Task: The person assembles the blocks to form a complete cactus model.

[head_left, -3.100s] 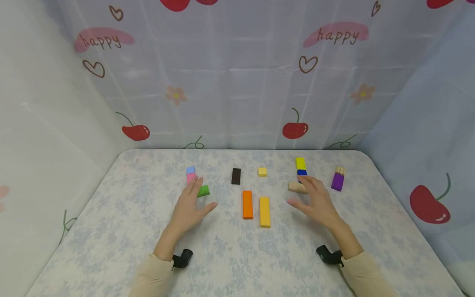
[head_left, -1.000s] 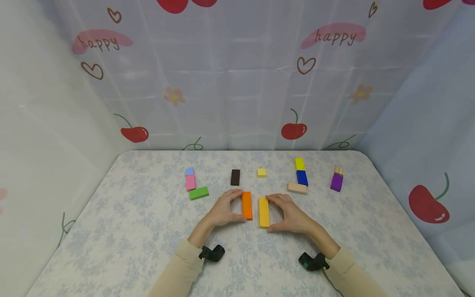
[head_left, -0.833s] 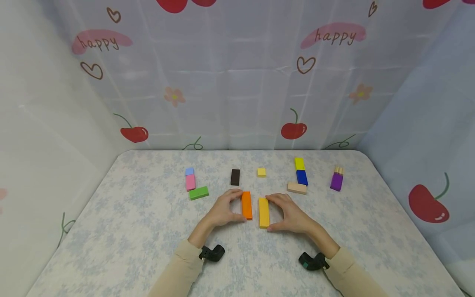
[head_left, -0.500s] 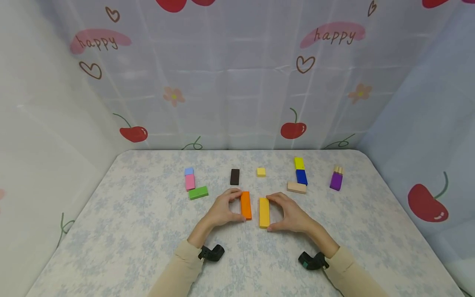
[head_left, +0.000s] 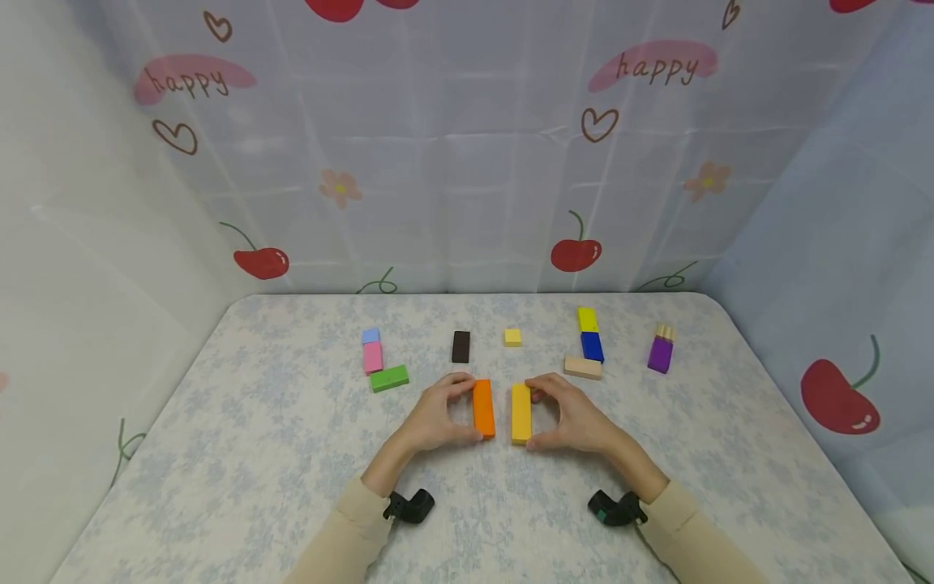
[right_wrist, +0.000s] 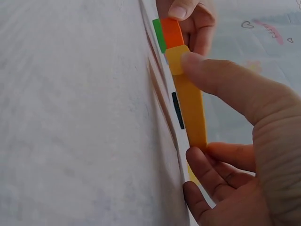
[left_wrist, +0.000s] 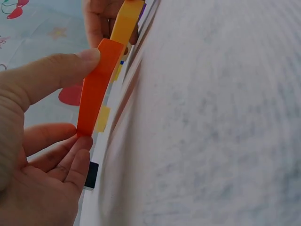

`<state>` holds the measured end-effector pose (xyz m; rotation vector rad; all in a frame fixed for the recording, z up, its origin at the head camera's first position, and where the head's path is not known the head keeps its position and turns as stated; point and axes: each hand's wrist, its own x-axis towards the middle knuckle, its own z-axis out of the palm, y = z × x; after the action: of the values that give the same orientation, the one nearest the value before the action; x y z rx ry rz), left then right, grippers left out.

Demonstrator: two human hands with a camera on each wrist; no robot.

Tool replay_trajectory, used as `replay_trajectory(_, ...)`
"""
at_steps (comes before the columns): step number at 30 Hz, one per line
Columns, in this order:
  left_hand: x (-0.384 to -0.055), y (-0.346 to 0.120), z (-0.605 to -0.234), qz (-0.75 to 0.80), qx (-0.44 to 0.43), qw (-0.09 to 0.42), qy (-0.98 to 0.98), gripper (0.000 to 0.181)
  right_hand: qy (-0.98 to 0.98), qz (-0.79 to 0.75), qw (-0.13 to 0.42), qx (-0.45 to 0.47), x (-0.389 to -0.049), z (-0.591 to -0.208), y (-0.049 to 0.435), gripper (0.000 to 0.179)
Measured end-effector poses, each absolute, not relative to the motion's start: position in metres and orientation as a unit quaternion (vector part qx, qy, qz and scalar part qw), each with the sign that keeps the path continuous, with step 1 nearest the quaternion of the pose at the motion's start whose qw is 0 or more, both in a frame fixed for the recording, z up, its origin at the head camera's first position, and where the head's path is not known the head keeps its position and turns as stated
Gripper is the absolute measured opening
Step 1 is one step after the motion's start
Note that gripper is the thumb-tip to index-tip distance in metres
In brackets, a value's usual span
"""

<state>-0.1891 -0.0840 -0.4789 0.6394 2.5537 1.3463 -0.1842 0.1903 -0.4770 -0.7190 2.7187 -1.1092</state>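
Near the middle of the table in the head view, my left hand (head_left: 434, 415) pinches an orange block (head_left: 483, 410) lengthwise, fingers at its far end and thumb at its near end. My right hand (head_left: 571, 415) holds a yellow-orange block (head_left: 520, 414) in the same way. The two long blocks stand roughly parallel with a narrow gap between them. In the left wrist view, my thumb presses one end of the orange block (left_wrist: 98, 89) and fingertips meet the other. The right wrist view has the yellow-orange block (right_wrist: 189, 99) between thumb and fingertips. Both look slightly raised off the table.
Behind lie a green block (head_left: 389, 379), pink block (head_left: 373, 358), light blue block (head_left: 370, 335), black block (head_left: 460, 346), pale yellow cube (head_left: 513, 337), beige block (head_left: 582, 368), blue block (head_left: 592, 347), bright yellow block (head_left: 587, 319) and purple block (head_left: 660, 355) with pale sticks.
Both hands have come inward from above the table and taken hold of the orange and yellow-orange blocks. Lately the orange block shifted slightly nearer, the yellow-orange one slightly farther, their ends more level.
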Motion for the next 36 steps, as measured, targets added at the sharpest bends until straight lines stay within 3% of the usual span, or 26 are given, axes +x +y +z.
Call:
replay_trajectory(16,-0.158,-0.084,-0.474,0.453,0.226,0.109,0.856,0.081,0.89,-0.385,0.045,-0.242,-0.202,-0.463,0.184,0.086)
replay_trajectory(36,-0.126,-0.078,-0.48,0.434,0.27,0.121,0.851,0.083,0.888,-0.384,0.07,-0.244,-0.219,-0.465,0.171,0.088)
